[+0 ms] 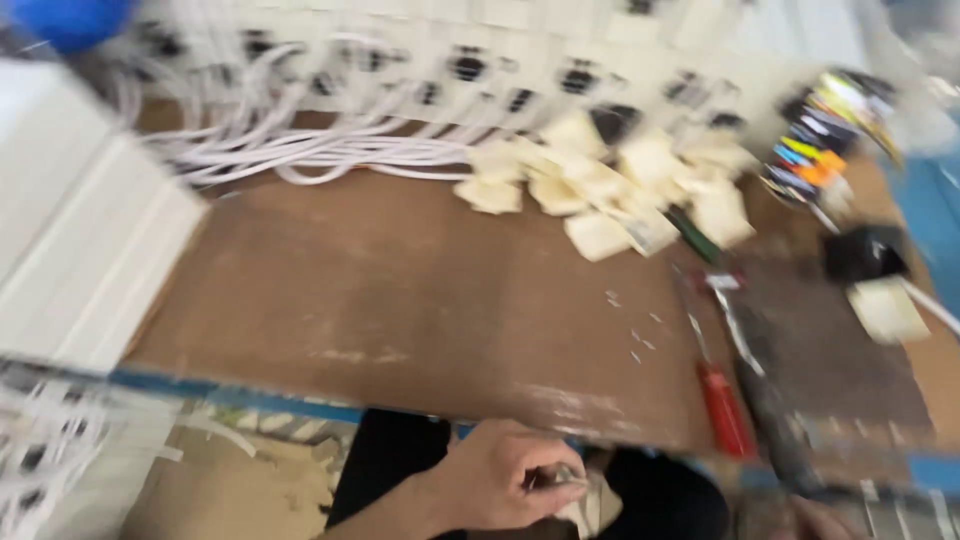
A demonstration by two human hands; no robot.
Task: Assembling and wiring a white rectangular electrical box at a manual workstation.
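Hand, left (500,480), fingers curled shut on small pale crumpled piece (590,505), held below near edge of worn brown wooden bench (400,290), over lap. Right hand (800,520) barely visible at that edge; grip unclear. Red-handled screwdriver (722,400) parked within reach.

Workbench (400,300): set in front of the person, its near edge just above the lap.
Cables (300,150): bundled at the far left of the bench top, before a row of sockets (520,80) along the back.
Small plates (610,190): heaped at the far middle, right of the cables.
Screwdriver (722,400): laid near the right front edge.
Loose screws (635,335): scattered just left of the screwdriver.
Stacked panels (80,250): placed at the left end.
Left hand (505,475): held below the front edge (something small is gripped, too blurred to tell).
Right hand (815,520): barely seen at the lower right.
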